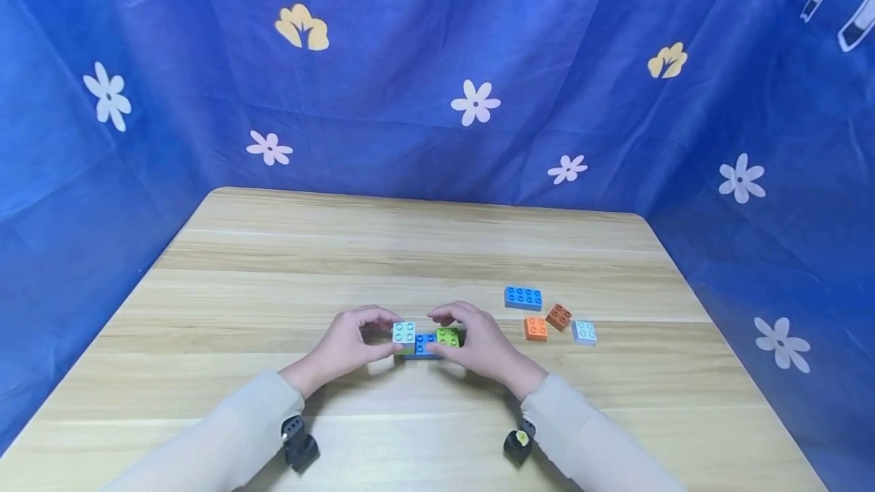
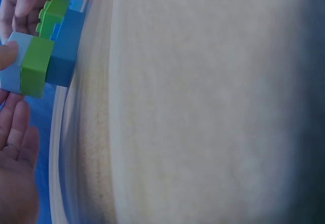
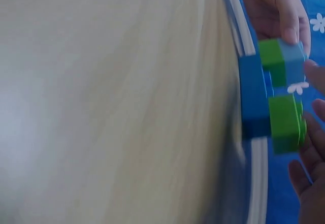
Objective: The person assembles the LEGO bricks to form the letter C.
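A blue brick (image 1: 425, 345) lies on the table in front of me, long side across. On its left end stands a green brick (image 2: 37, 67) topped by a light blue brick (image 1: 404, 332). My left hand (image 1: 345, 342) pinches that light blue brick between thumb and fingers. A second green brick (image 1: 447, 336) sits on the blue brick's right end, studs up, with blue studs showing between the two stacks. Around this right end curves my right hand (image 1: 481, 344), its thumb and fingers spread apart and close to the green brick.
To the right lie a blue brick (image 1: 523, 298), an orange brick (image 1: 535, 328), a brown brick (image 1: 559, 316) and another light blue brick (image 1: 584, 332). A blue flowered cloth (image 1: 410, 150) hangs behind and along both sides of the wooden table (image 1: 355, 249).
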Demonstrator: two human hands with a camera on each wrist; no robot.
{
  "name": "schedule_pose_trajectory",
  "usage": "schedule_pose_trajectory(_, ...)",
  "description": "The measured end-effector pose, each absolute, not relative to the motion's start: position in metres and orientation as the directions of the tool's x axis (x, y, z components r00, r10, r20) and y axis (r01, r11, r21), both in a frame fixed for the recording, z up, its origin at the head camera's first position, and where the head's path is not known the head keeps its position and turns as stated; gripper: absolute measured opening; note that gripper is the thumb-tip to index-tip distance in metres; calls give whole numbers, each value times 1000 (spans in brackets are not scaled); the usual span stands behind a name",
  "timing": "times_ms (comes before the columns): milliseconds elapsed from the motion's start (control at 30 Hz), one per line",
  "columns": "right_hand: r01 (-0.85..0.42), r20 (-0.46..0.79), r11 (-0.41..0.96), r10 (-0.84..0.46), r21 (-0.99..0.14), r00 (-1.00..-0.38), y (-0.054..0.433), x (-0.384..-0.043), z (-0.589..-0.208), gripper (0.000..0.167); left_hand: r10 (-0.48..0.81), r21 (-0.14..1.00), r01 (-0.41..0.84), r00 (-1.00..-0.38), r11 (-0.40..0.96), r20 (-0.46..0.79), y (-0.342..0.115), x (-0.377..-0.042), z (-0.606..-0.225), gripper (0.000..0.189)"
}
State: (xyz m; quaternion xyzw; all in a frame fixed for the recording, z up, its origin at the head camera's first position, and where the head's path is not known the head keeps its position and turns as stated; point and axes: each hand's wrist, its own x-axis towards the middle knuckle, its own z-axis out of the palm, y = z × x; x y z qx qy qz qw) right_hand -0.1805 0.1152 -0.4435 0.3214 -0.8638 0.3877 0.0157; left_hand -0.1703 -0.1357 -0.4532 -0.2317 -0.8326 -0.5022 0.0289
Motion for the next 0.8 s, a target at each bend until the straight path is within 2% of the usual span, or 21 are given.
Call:
schedule_pose_trajectory(533,-527,338,602,-406,-600,-849,197,-176,-448,46,349,828,392,-901,401,258,-135,-169,-453,34)
schedule_pose_trajectory(800,-535,410,605,-348,-590,-843,241,-175,-447,46,352,825,401,-898,399,266,-135,-168,-452,34)
